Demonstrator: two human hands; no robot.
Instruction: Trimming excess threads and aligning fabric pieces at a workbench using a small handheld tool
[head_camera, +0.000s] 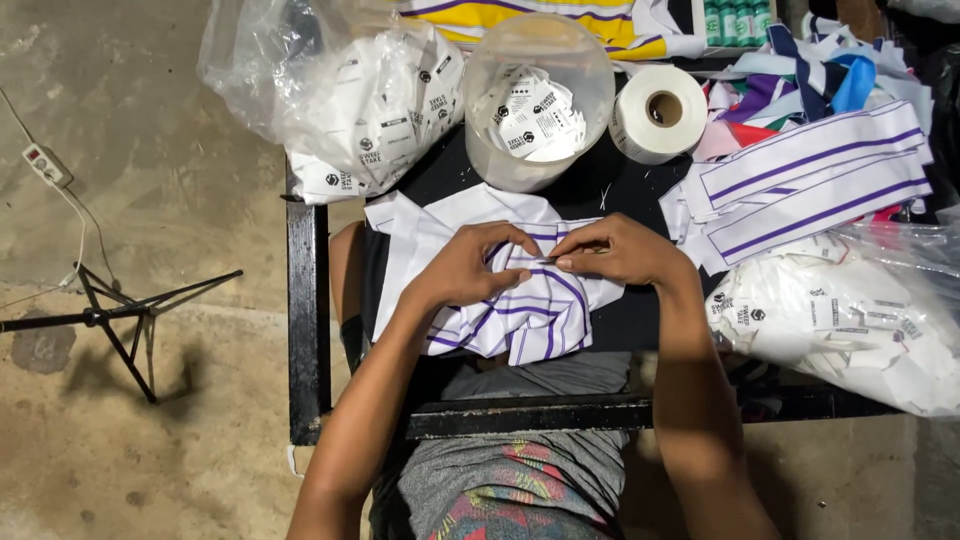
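From the head view I see both hands meeting over a white garment with purple stripes (520, 315), bunched on the black worktop (308, 300) right in front of the body. My left hand (468, 272) has its grip narrowed to a pinch on a fold of the cloth, fingers curled over the top. My right hand (615, 252) is pinched shut too, and something thin and dark shows between its fingertips and the cloth; I cannot tell what it is.

The garment looks light, soft and limp to me. It will sag and slide wherever it is not pinned, so I judge it best taken by a folded edge or seam, with both hands close together. It is too crumpled to point any one way; its bulk runs roughly from upper left to lower right, and the stripes fan downward.

Just beyond it stand a clear plastic tub (540, 100) of printed white tags, a roll of white tape (658, 112) and a stack of striped strips (810, 185).
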